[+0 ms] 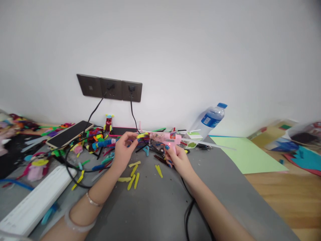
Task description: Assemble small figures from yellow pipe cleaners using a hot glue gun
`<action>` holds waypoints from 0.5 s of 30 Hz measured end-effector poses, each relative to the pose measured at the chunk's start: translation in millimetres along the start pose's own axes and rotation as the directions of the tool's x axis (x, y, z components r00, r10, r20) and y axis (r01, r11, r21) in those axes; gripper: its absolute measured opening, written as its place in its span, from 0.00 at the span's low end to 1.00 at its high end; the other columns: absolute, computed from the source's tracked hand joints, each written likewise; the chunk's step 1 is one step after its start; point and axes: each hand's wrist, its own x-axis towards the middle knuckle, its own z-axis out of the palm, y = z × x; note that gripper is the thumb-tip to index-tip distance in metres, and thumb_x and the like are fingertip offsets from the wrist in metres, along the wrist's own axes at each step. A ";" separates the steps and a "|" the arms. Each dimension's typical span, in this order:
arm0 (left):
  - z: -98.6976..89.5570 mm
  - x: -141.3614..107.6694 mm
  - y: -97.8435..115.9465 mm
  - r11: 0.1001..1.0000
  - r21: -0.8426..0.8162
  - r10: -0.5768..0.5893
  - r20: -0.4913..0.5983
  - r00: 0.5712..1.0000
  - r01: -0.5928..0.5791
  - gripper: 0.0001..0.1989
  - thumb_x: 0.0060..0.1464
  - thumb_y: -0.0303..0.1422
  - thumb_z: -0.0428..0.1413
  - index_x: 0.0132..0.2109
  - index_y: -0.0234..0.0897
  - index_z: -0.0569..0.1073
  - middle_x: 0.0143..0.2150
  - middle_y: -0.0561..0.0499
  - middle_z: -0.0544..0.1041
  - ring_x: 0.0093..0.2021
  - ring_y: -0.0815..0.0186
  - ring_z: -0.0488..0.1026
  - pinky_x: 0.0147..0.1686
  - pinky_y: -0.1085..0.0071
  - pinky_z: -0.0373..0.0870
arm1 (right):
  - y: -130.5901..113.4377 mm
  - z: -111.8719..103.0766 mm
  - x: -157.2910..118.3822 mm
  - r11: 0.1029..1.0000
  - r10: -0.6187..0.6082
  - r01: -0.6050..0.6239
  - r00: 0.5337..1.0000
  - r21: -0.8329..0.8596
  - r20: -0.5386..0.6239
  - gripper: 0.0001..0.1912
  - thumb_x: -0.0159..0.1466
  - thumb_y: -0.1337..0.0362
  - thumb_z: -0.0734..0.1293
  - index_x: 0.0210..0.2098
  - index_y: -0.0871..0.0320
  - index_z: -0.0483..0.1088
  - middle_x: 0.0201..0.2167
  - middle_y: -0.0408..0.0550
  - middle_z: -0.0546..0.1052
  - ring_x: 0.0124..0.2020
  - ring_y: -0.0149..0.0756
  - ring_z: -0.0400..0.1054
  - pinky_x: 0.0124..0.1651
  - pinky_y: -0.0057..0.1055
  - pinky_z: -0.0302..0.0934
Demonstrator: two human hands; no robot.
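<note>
Yellow strip (142,135) in fingertip pinch of left hand (124,147), just beside glue gun (162,137) in curled fingers of right hand (180,161).

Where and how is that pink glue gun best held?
The pink glue gun is probably best gripped by its handle, coming from the right, as the right hand does: the handle drops below the barrel, which points the other way, toward the left hand.

Two hands (125,150), one glue gun (162,137) (seemingly two phones (70,134)).
</note>
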 end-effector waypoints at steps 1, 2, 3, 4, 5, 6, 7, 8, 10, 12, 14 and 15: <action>0.0 0.0 0.2 1.000 0.001 0.000 0.000 1.000 0.000 0.06 0.51 0.32 0.58 0.38 0.37 0.75 0.36 0.50 0.78 0.36 0.65 0.75 0.34 0.72 0.70 | 0.0 0.0 0.1 1.000 -0.001 0.001 1.000 -0.001 -0.004 0.29 0.56 0.36 0.67 0.24 0.57 0.61 0.14 0.34 0.59 0.12 0.23 0.51 0.15 0.24 0.48; 0.0 -0.1 0.4 1.000 0.002 0.000 -0.001 1.000 0.000 0.06 0.51 0.32 0.58 0.38 0.37 0.75 0.36 0.50 0.78 0.36 0.65 0.75 0.34 0.72 0.70 | 0.0 -0.1 0.1 1.000 -0.003 0.003 1.000 -0.004 -0.010 0.29 0.56 0.36 0.67 0.24 0.56 0.61 0.14 0.34 0.59 0.12 0.23 0.51 0.15 0.24 0.48; 0.0 -0.1 0.5 1.000 0.002 0.000 -0.001 1.000 0.000 0.06 0.52 0.32 0.58 0.38 0.38 0.75 0.36 0.49 0.78 0.36 0.65 0.75 0.34 0.72 0.70 | 0.0 -0.2 0.2 1.000 -0.005 0.005 1.000 -0.009 -0.018 0.29 0.56 0.36 0.67 0.24 0.56 0.60 0.14 0.34 0.59 0.12 0.23 0.51 0.15 0.24 0.48; 0.0 -0.1 0.6 1.000 0.003 0.002 -0.002 1.000 -0.002 0.06 0.52 0.32 0.58 0.38 0.37 0.75 0.36 0.49 0.78 0.35 0.65 0.75 0.34 0.72 0.70 | 0.1 -0.4 0.2 1.000 -0.008 0.008 1.000 -0.016 -0.026 0.29 0.56 0.36 0.67 0.24 0.56 0.60 0.14 0.34 0.59 0.12 0.23 0.51 0.15 0.24 0.48; -0.1 -0.1 0.6 1.000 0.005 0.004 -0.001 1.000 -0.004 0.06 0.52 0.31 0.58 0.38 0.37 0.75 0.36 0.49 0.78 0.35 0.65 0.74 0.33 0.72 0.70 | 0.3 -0.7 0.3 1.000 -0.009 0.008 0.999 -0.024 -0.033 0.29 0.56 0.36 0.67 0.24 0.56 0.60 0.13 0.34 0.59 0.12 0.23 0.51 0.15 0.24 0.48; -0.1 0.0 0.7 1.000 0.007 0.006 0.000 1.000 -0.006 0.05 0.52 0.31 0.58 0.38 0.37 0.75 0.36 0.50 0.78 0.35 0.65 0.74 0.33 0.72 0.70 | 0.7 -1.0 0.3 0.999 -0.009 0.008 0.999 -0.033 -0.038 0.29 0.57 0.36 0.67 0.24 0.56 0.59 0.13 0.34 0.59 0.12 0.23 0.52 0.15 0.24 0.48; -0.1 0.1 0.7 1.000 0.009 0.009 0.000 1.000 -0.009 0.05 0.52 0.31 0.58 0.38 0.38 0.75 0.35 0.50 0.78 0.35 0.65 0.74 0.33 0.72 0.70 | 1.3 -1.4 0.3 0.999 -0.009 0.007 0.999 -0.042 -0.041 0.28 0.57 0.37 0.67 0.23 0.56 0.59 0.14 0.35 0.59 0.12 0.24 0.52 0.15 0.24 0.48; -0.1 0.2 0.8 1.000 0.011 0.013 -0.001 1.000 -0.013 0.05 0.52 0.31 0.58 0.37 0.37 0.75 0.35 0.50 0.78 0.35 0.65 0.74 0.33 0.72 0.70 | 2.0 -1.7 0.3 0.998 -0.010 0.007 0.999 -0.054 -0.045 0.28 0.57 0.37 0.67 0.23 0.55 0.59 0.14 0.35 0.60 0.12 0.24 0.52 0.15 0.24 0.49; -0.1 0.4 1.2 1.000 0.013 0.025 -0.004 1.000 -0.024 0.04 0.51 0.31 0.58 0.36 0.37 0.75 0.35 0.50 0.78 0.34 0.65 0.74 0.32 0.73 0.70 | 3.5 -2.2 0.0 0.995 -0.023 0.017 0.998 -0.096 -0.061 0.27 0.58 0.39 0.66 0.22 0.55 0.59 0.14 0.36 0.61 0.13 0.25 0.52 0.16 0.25 0.48; -0.1 0.5 1.8 0.999 0.016 0.038 -0.006 0.999 -0.038 0.04 0.51 0.31 0.58 0.36 0.37 0.76 0.34 0.50 0.78 0.33 0.66 0.74 0.32 0.73 0.70 | 4.4 -2.5 -0.8 0.987 -0.051 0.037 0.995 -0.158 -0.085 0.26 0.59 0.41 0.66 0.21 0.55 0.59 0.13 0.38 0.62 0.14 0.26 0.53 0.17 0.25 0.49; -0.3 0.4 2.5 0.999 0.022 0.045 -0.002 0.999 -0.045 0.04 0.51 0.31 0.58 0.35 0.37 0.76 0.33 0.51 0.78 0.32 0.66 0.73 0.31 0.73 0.70 | 4.2 -2.8 -1.6 0.972 -0.088 0.061 0.990 -0.226 -0.109 0.25 0.59 0.44 0.67 0.20 0.55 0.60 0.13 0.39 0.63 0.16 0.27 0.54 0.19 0.26 0.48; -0.4 0.2 2.9 0.999 0.024 0.045 0.000 0.999 -0.045 0.04 0.51 0.31 0.58 0.36 0.38 0.76 0.33 0.51 0.78 0.32 0.66 0.74 0.32 0.73 0.70 | 3.8 -3.0 -2.0 0.962 -0.109 0.074 0.987 -0.262 -0.121 0.24 0.59 0.45 0.67 0.19 0.56 0.60 0.13 0.40 0.63 0.16 0.28 0.54 0.19 0.27 0.48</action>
